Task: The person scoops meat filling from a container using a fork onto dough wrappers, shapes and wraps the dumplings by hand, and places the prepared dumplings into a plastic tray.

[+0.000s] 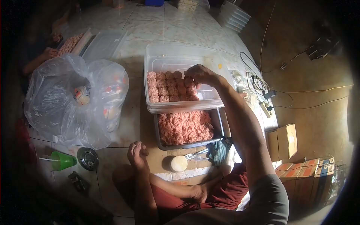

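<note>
Seated worker with food boxes on a tiled floor (146, 32). Nearest, the left hand (138, 153) hangs above the lap, fingers curled inward; whether anything lies inside cannot be told. Just beyond it, slightly right, lie a pale round object (179, 163) and forks (195, 156), with a bunched cloth (220, 150) beside them, probably kept close for easy reach. Farther left stands a green cup (62, 161). Next comes the dark tray (167, 147) of minced meat (183, 128), directly before the body, presumably so that either hand can reach it. Beyond it, a clear plastic box (210, 56) holds meatballs (162, 91) in close rows, an arrangement that likely saves space. The right hand (201, 76) reaches over the right end of these rows, fingertips narrowed and pointing down, perhaps to spare the neighbouring balls; its grip cannot be told. To the left sits a large plastic bag (52, 99); far left, another person's hand (50, 53) rests at a second tray of meatballs (71, 44).
</note>
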Tool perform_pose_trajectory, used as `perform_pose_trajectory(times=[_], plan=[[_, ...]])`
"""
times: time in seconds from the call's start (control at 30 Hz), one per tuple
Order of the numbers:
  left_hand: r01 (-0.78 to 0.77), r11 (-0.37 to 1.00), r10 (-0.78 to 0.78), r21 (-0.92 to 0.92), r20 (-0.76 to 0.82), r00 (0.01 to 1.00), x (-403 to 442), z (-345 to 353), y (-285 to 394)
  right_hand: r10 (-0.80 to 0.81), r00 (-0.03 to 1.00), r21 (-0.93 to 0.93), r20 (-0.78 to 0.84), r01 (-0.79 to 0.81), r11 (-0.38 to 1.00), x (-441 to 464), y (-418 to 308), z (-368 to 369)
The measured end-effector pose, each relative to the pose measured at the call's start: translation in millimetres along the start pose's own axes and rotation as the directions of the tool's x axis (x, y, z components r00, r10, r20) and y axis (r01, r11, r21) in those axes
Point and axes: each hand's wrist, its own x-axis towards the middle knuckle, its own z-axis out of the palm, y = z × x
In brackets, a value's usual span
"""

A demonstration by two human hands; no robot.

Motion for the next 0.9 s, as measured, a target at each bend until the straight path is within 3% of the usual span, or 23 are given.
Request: perform_pose_trajectory(times=[0.13,0.2,0.33,0.43,0.5,0.53,0.57,0.6,0.63,0.67,0.7,0.73,0.77,0.8,0.9], plan=[[0.014,1.000,-0.014,0.027,-0.017,1.000,-2,0,0,0.067,0.995,-0.074,-0.073,-0.072,0.995,-4,-12,3],[0.008,0.997,-0.006,0.082,-0.021,1.000,1,0,-2,0.089,0.996,-0.246,0.001,-0.087,0.965,-7,-18,2],[0.024,0.996,-0.021,0.090,-0.028,0.999,1,1,-7,0.023,1.000,-0.288,-0.014,-0.026,0.957,-15,-13,1],[0.037,0.989,-0.036,0.145,-0.013,0.999,-1,3,-4,-0.051,0.985,-0.283,-0.162,0.003,0.959,-34,-4,-2],[0.085,0.993,-0.085,0.086,0.003,0.996,-3,2,-7,-0.222,0.807,-0.213,-0.546,0.123,0.969,-65,-3,-6],[0.082,0.993,-0.083,0.084,0.010,0.996,-6,3,-10,-0.126,0.814,-0.157,-0.568,0.043,0.987,-92,-16,-11],[0.013,0.986,-0.020,0.166,0.046,0.999,-9,3,-11,-0.211,0.784,-0.315,-0.583,0.021,0.949,-118,-13,-6],[-0.061,0.968,0.042,0.244,0.085,0.996,-13,3,-11,-0.299,0.755,-0.464,-0.584,-0.008,0.886,-146,-11,1],[-0.072,0.968,0.051,0.241,0.090,0.995,-16,3,-10,-0.282,0.753,-0.540,-0.594,-0.114,0.834,-167,4,14],[-0.059,0.952,0.014,0.301,0.147,0.989,-20,2,-6,-0.183,0.864,-0.611,-0.469,-0.168,0.773,-181,18,20],[-0.048,0.930,-0.028,0.364,0.201,0.979,-25,1,-4,-0.335,0.916,-0.974,-0.222,-0.220,0.046,-199,31,40],[-0.081,0.906,-0.039,0.416,0.273,0.961,-28,-3,-11,-0.264,0.956,-0.977,-0.128,-0.168,-0.132,-216,53,57],[-0.212,0.847,0.027,0.488,0.359,0.933,-39,1,-20,-0.107,0.983,-0.987,-0.149,-0.141,0.076,-228,83,78],[-0.374,0.727,0.055,0.576,0.494,0.868,-55,7,-23,0.145,0.951,-0.733,-0.272,-0.302,0.610,-236,121,101],[-0.759,0.334,0.030,0.559,0.798,0.601,-89,21,-37,0.230,0.915,-0.454,-0.332,-0.369,0.811,-247,134,128]])
